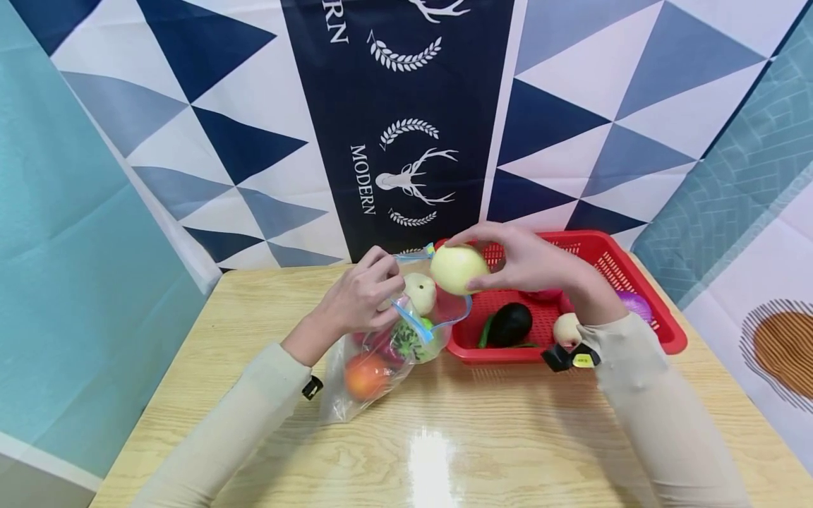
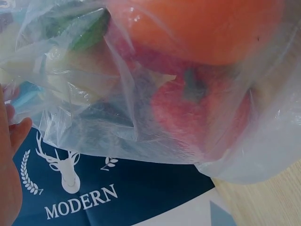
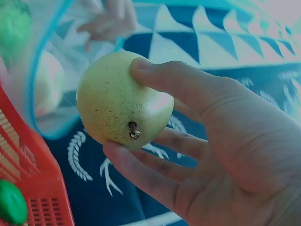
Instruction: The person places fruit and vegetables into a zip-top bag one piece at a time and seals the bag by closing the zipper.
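My right hand (image 1: 527, 257) holds a round, pale yellow-green pear (image 1: 459, 269) between thumb and fingers, beside the mouth of a clear zip bag (image 1: 406, 374). Dark speckles and a short stem show on the pear (image 3: 123, 101) in the right wrist view. At the bag's blue-edged opening, my left hand (image 1: 362, 293) pinches the rim with curled fingers. Inside the bag are an orange fruit (image 1: 367, 376), a pale round fruit (image 1: 420, 293) near the opening and a green leafy piece (image 1: 409, 342). The left wrist view also shows a red fruit (image 2: 202, 110) with a green stem through the plastic.
A red plastic basket (image 1: 660, 321) stands to the right, against the bag. It holds a dark eggplant (image 1: 510, 324), a pale round item (image 1: 567, 329) and a purple item (image 1: 635, 306). Behind the wooden table (image 1: 254, 310) hangs a patterned cloth (image 1: 406, 85).
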### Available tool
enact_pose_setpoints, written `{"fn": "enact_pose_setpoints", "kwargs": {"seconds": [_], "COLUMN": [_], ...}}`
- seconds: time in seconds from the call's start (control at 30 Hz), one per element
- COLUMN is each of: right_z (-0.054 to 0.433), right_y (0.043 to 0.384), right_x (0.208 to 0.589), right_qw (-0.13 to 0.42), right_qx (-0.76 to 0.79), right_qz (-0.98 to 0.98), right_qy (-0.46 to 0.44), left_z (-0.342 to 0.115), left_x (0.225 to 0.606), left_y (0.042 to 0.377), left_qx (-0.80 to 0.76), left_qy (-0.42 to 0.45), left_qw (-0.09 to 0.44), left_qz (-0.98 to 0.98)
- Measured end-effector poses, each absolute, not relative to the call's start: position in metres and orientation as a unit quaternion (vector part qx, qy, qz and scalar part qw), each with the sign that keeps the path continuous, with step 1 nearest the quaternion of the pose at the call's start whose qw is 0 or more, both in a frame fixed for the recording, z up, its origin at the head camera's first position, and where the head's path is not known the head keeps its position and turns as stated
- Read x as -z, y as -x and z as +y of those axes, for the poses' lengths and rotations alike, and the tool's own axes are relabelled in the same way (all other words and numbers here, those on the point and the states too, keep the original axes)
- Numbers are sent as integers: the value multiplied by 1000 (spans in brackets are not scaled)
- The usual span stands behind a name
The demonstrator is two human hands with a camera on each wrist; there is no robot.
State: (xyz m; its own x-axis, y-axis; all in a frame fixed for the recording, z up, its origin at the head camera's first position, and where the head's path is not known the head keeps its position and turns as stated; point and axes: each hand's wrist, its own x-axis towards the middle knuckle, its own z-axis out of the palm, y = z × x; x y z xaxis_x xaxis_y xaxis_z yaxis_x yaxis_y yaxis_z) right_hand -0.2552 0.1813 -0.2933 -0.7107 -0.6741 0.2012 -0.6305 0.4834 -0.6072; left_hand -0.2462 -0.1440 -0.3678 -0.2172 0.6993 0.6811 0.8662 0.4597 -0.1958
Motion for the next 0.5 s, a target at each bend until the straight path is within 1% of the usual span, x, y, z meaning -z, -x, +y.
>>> {"fn": "enact_pose_setpoints", "kwargs": {"seconds": [0.17, 0.37, 0.5], "right_z": [161, 144, 138], "right_y": [248, 244, 243], "right_x": [303, 317, 322], "right_qw": [50, 87, 94], "right_qx": [323, 310, 308], "right_qz": [846, 845, 845], "right_qy": [420, 428, 427], "left_z": [-144, -143, -142], "left_x": [368, 369, 369], "left_y": [246, 246, 246], "left_qx": [116, 115, 114], "left_qy": [506, 509, 509], "left_qw": [367, 373, 382], "left_qz": [-771, -767, -763]}}
